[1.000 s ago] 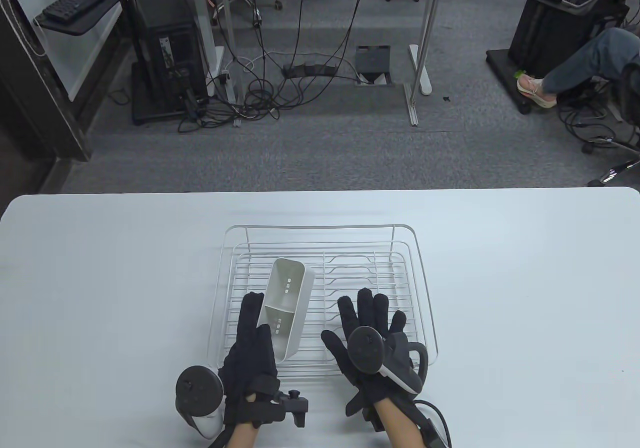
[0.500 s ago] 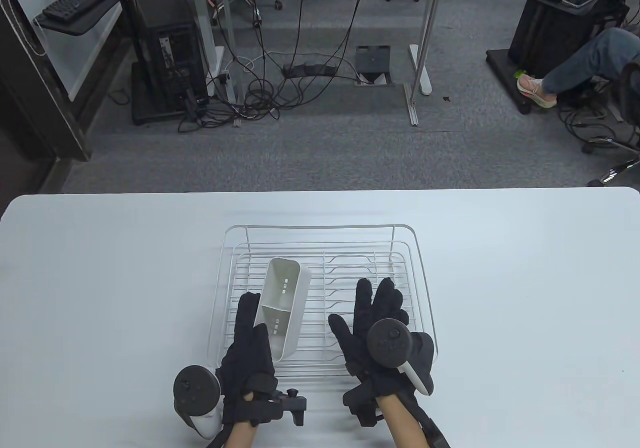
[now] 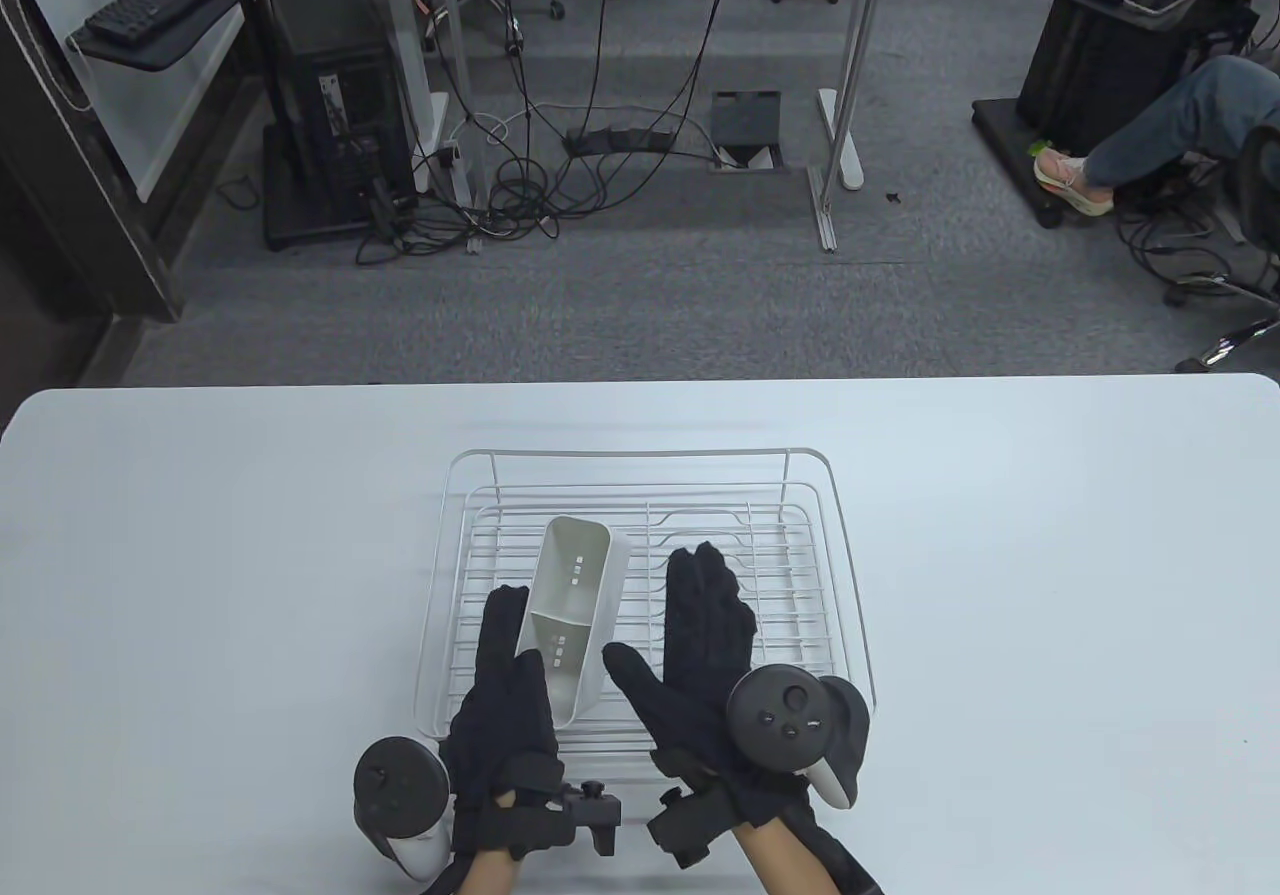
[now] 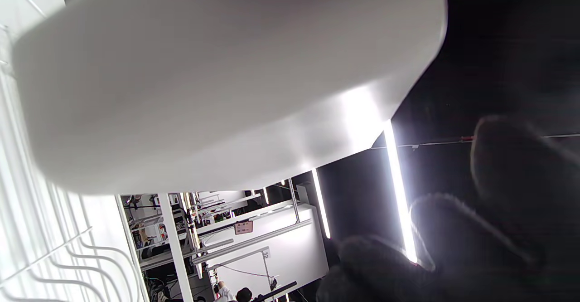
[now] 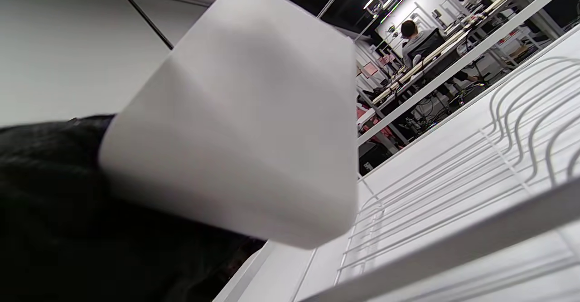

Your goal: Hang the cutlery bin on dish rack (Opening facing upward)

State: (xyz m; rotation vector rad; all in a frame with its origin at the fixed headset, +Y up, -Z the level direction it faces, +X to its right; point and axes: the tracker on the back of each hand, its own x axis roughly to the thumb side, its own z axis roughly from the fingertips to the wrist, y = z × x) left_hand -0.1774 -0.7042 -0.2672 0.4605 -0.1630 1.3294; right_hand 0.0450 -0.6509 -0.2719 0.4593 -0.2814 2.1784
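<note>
The white cutlery bin (image 3: 570, 605) has two compartments and its opening faces up. It is tilted over the left half of the white wire dish rack (image 3: 640, 455). My left hand (image 3: 512, 640) holds the bin from its left side and underneath. My right hand (image 3: 665, 625) is open, with fingers stretched flat over the rack just right of the bin and the thumb close to the bin's near right corner; I cannot tell if it touches. The left wrist view shows the bin's underside (image 4: 204, 80) up close. The right wrist view shows the bin's side (image 5: 244, 143) above the rack wires (image 5: 453, 243).
The rack stands near the front middle of a white table (image 3: 1050, 555). Beyond the table's far edge is the office floor with desks and cables.
My right hand has moved left across the rack toward the bin, thumb now near its near right corner. The left hand and the bin have barely moved.
</note>
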